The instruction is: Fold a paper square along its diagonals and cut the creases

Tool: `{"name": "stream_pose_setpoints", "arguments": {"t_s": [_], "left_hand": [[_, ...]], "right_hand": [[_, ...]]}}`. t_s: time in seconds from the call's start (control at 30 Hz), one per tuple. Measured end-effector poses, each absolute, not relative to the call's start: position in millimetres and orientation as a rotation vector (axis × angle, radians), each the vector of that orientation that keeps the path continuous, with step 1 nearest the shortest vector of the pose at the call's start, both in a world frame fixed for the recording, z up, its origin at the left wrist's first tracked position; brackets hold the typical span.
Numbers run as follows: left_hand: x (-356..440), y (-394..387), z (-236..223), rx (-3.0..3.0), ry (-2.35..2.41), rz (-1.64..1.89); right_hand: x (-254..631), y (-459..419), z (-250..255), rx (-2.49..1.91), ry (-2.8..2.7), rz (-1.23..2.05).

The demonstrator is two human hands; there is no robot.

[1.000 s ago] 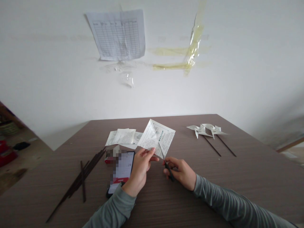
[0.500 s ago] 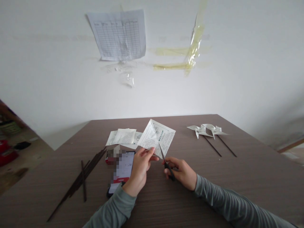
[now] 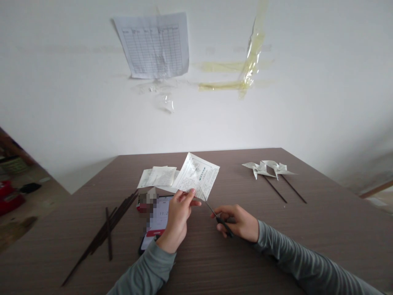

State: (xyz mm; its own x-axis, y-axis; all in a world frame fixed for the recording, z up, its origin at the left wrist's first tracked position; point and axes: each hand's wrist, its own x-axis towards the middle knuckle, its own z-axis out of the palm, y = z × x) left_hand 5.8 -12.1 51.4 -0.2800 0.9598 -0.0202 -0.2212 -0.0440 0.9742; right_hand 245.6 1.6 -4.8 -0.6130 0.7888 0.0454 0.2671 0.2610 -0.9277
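My left hand (image 3: 179, 219) pinches the lower left edge of a square sheet of printed paper (image 3: 199, 174), held up above the table. In my right hand (image 3: 239, 222) is a pair of scissors (image 3: 222, 223) with black handles, its blades pointing up and left. The blade tips meet the paper's lower corner, near a cut line. Left of the paper, more printed paper sheets (image 3: 159, 177) lie in a loose pile. Two paper pinwheels (image 3: 257, 169) on dark sticks lie on the right of the table.
A phone (image 3: 158, 221) lies partly under my left wrist, beside a small red-and-white box (image 3: 142, 203). Several dark sticks (image 3: 106, 229) are bundled at the left of the brown table (image 3: 196, 266). A printed chart (image 3: 155, 47) is taped to the wall behind.
The paper and my left hand have moved slightly left. The scissors have drawn back down and right, so their blades now reach only the paper's lower corner.
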Motion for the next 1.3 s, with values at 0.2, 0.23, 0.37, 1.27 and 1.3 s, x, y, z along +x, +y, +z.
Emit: {"name": "stream_pose_setpoints", "arguments": {"t_s": [0.2,0.23,0.37,1.27,1.3], "left_hand": [[-0.5,-8.4,39.1,0.989,1.260,1.483],[-1.2,-8.2,37.1,1.006,1.266,1.479],[-3.0,-8.0,31.3,1.081,1.283,1.412],[-4.0,-5.7,32.9,1.332,1.372,1.295],[-4.2,-6.8,34.2,1.342,1.393,1.301]], "right_hand": [[273.7,15.0,16.1,-0.804,-2.234,1.001],[277.0,16.3,17.9,-0.805,-2.232,0.929],[283.0,22.2,17.8,-0.917,-2.103,0.686],[277.7,37.4,8.0,-1.149,-1.458,0.806],[278.5,38.5,7.4,-1.155,-1.448,0.810]]}}
